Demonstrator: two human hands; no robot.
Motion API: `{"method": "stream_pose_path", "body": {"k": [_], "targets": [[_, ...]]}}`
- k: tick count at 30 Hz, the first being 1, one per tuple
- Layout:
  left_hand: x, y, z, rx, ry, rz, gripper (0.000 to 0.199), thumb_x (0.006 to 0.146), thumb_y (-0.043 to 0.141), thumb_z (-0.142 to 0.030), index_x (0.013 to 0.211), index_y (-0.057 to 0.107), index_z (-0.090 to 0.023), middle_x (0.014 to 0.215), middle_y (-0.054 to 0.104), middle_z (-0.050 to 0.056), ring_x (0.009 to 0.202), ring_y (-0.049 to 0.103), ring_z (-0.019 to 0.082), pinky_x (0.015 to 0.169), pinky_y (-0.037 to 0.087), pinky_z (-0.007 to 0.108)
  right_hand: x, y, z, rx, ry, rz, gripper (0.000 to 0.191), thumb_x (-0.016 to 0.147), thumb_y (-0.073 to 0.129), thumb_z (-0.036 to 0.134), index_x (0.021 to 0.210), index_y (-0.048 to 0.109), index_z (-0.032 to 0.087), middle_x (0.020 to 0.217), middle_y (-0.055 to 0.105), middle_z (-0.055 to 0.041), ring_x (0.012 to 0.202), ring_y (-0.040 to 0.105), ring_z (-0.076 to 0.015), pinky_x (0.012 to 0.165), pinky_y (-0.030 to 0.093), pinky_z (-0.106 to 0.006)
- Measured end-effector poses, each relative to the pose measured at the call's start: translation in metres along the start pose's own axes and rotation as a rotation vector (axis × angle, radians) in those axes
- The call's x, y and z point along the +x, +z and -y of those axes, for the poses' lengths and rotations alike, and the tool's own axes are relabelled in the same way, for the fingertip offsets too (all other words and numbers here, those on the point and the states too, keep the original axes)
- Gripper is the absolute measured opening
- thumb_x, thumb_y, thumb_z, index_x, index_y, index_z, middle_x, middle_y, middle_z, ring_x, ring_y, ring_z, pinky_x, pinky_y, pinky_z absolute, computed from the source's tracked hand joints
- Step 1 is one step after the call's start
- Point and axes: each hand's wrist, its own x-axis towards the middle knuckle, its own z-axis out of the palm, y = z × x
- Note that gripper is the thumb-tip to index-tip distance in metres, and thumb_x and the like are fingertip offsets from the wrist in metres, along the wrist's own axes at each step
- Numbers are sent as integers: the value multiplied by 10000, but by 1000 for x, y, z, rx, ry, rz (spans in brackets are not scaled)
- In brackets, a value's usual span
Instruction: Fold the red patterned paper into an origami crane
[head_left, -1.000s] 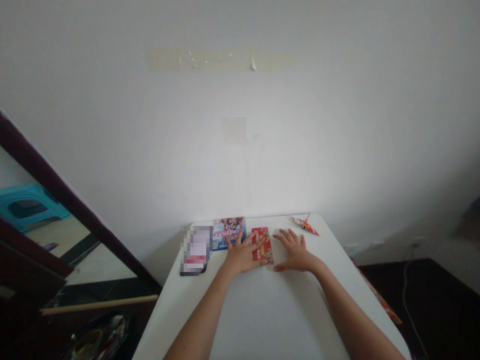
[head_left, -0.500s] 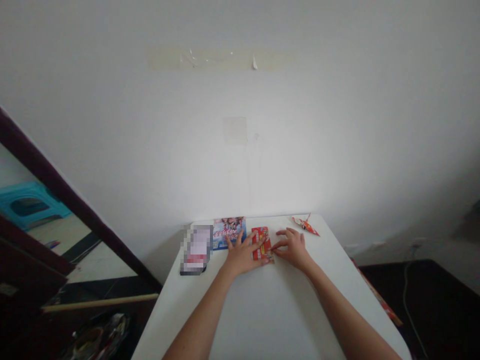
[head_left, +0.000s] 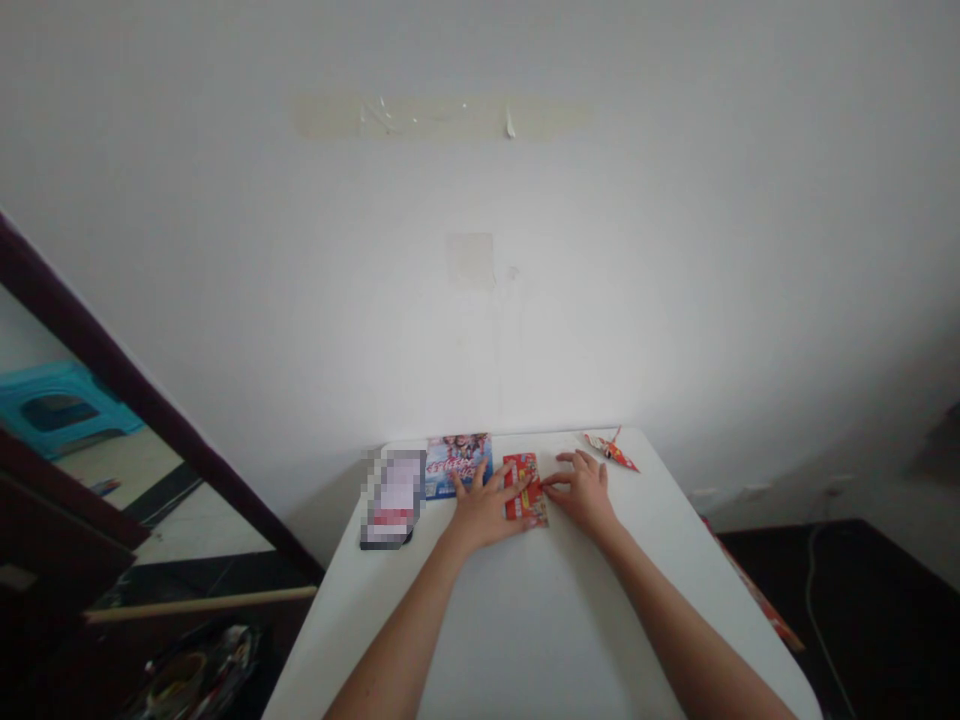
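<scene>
Red printed paper [head_left: 531,498] lies on the far half of the white worktop [head_left: 517,620], between the two hands. Left hand [head_left: 486,510]: palm down, fingers spread across the paper, thumb by its near right corner; flat, not clenched. Right hand [head_left: 589,495]: fingers bent, tips at the paper's right edge; cannot tell whether they pinch it or merely touch. Blue printed sheet [head_left: 459,465] far left of the paper, close to the left hand's fingers; red-and-white folded paper [head_left: 613,452] at far right.

Risks, as judged: weak pressure from the left hand could let the paper skid under a sideways push; an uneven pinch might buckle or skew its edge; a leftward slip could nudge the blue sheet.
</scene>
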Motion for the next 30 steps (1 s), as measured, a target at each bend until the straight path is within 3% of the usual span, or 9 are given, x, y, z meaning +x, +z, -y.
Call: {"method": "stream_pose_path", "body": {"k": [5, 10, 13, 18, 30], "targets": [[0, 0, 0, -23, 13, -17, 727, 776, 532, -806, 1448, 422, -554, 1666, 267, -44, 1518, 108, 464, 1087, -63, 829, -1, 1, -4, 10, -7, 26, 166, 873, 656, 406, 963, 796, 399, 1409, 540, -14, 1451, 276, -340, 1171, 150, -634], [0, -3, -3, -32, 16, -68, 505, 857, 520, -716, 1338, 556, -566, 1574, 419, -42, 1480, 227, 430, 1105, 7, 832, -1, -2, -10, 21, -36, 85, 131, 825, 714, 392, 922, 803, 401, 1423, 540, 2, 1467, 260, -334, 1186, 159, -600], [-1, -4, -4, -18, 23, -85, 504, 886, 516, -669, 1378, 514, -562, 1545, 453, -31, 1461, 260, 418, 1105, 11, 837, -1, -5, -11, 13, -49, 101, 130, 817, 722, 392, 915, 807, 389, 1430, 541, -6, 1469, 264, -342, 1186, 170, -593], [-1, -3, -1, -23, 20, -71, 593, 879, 504, -688, 1451, 399, -571, 1613, 373, -63, 1486, 194, 451, 1087, -36, 850, 0, -4, -9, -17, -45, 87, 141, 831, 705, 382, 929, 806, 399, 1433, 538, -7, 1464, 281, -341, 1182, 189, -584], [0, -4, 2, -27, 30, -47, 579, 878, 507, -681, 1440, 408, -580, 1622, 357, -82, 1499, 164, 470, 1071, -42, 867, 1, 1, -3, -23, 4, 15, 175, 872, 662, 408, 984, 796, 405, 1438, 520, -19, 1461, 267, -349, 1180, 182, -609]]}}
